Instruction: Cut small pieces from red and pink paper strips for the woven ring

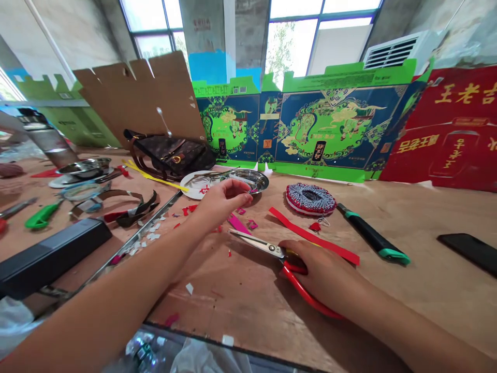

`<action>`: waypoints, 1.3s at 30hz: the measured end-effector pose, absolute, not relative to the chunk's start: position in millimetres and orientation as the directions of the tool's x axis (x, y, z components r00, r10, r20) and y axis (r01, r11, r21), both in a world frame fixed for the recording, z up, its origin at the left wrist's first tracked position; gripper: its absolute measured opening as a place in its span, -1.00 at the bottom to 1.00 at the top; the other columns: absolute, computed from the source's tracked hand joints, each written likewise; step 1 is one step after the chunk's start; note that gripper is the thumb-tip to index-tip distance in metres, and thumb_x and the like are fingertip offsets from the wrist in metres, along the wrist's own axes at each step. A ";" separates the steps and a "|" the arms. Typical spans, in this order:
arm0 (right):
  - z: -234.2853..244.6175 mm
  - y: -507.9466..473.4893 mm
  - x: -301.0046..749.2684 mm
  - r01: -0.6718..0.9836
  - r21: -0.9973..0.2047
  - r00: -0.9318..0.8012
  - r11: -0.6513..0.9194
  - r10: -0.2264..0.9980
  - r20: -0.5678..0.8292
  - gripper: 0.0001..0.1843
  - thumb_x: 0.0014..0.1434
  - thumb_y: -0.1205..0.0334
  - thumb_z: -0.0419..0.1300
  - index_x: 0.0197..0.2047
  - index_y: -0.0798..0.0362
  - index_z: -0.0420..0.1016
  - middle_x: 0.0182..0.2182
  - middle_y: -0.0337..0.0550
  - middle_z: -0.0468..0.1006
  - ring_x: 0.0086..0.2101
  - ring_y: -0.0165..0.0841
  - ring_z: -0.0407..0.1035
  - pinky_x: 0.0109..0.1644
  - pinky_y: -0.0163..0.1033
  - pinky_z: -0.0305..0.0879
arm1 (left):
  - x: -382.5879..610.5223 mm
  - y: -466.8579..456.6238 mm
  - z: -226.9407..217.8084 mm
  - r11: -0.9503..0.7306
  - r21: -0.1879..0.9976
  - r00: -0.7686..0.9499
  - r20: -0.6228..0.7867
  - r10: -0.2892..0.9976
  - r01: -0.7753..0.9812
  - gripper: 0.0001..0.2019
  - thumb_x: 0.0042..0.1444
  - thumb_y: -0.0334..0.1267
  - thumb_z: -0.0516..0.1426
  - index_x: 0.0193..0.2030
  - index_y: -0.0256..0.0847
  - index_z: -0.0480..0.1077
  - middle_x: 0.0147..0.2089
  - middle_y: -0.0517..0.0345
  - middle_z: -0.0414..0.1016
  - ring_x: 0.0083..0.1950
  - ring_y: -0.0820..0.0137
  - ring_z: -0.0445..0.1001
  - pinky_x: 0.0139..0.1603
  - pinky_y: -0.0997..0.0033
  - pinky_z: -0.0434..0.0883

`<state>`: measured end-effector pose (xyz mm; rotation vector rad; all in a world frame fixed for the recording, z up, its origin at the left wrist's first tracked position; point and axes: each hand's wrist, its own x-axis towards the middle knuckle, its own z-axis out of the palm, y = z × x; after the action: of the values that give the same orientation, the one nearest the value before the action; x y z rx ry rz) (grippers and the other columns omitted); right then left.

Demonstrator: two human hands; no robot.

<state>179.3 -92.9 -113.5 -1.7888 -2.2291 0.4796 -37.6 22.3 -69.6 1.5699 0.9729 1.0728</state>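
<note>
My right hand (318, 269) grips a pair of scissors (267, 247) with red handles, its fingers in the loops. The blades point left, almost together, just above the wooden table. My left hand (223, 203) reaches over the near edge of a round metal dish (256, 178). Its thumb and fingers curl toward each other in a pinch; whatever is between the tips is too small to make out. Beside the dish, a white plate (191, 186) bears red cut pieces. A red strip (289, 223) lies beyond the scissors, and a magenta strip (238, 224) is near their tips.
A round knitted pad (310, 199), a utility knife (373, 235) and a black phone (471, 253) lie to the right. A long metal ruler (132, 241), a dark box (54, 254) and a green-handled tool (42, 215) are left. A brown handbag (174, 155) stands before upright cardboard.
</note>
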 end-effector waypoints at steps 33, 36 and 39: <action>-115.1 -87.5 188.9 0.918 -0.342 -0.224 0.202 0.974 -0.026 -0.52 0.24 0.08 0.14 0.21 -0.07 0.48 0.09 -0.04 0.59 0.00 -0.01 0.53 -0.07 -0.05 0.46 | -126.2 -82.4 -63.4 -0.408 0.426 0.552 -0.303 0.777 0.807 -0.92 0.13 -0.29 0.18 -0.33 -0.15 0.52 -0.23 0.15 0.56 -0.16 0.31 0.50 -0.15 0.41 0.36; -114.6 -87.8 188.8 0.917 -0.345 -0.226 0.201 0.974 -0.032 -0.51 0.24 0.06 0.15 0.22 -0.07 0.48 0.10 -0.04 0.59 0.00 0.01 0.53 -0.06 -0.02 0.46 | -116.7 -75.2 -65.3 -0.402 0.384 0.512 -0.247 0.823 0.831 -0.89 0.15 -0.24 0.17 -0.29 -0.15 0.53 -0.22 0.14 0.58 -0.15 0.28 0.50 -0.12 0.37 0.34; -113.7 -88.2 188.4 0.916 -0.346 -0.231 0.202 0.972 -0.043 -0.51 0.24 0.07 0.14 0.22 -0.08 0.47 0.11 -0.06 0.58 0.00 -0.02 0.53 -0.05 -0.03 0.46 | -119.2 -72.2 -66.2 -0.398 0.382 0.501 -0.222 0.836 0.834 -0.87 0.16 -0.20 0.16 -0.28 -0.13 0.53 -0.21 0.16 0.58 -0.16 0.29 0.49 -0.13 0.38 0.33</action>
<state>188.4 -88.2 -113.7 -1.8205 -2.2857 0.4492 -119.2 -72.2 -66.2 2.3042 1.3765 0.0068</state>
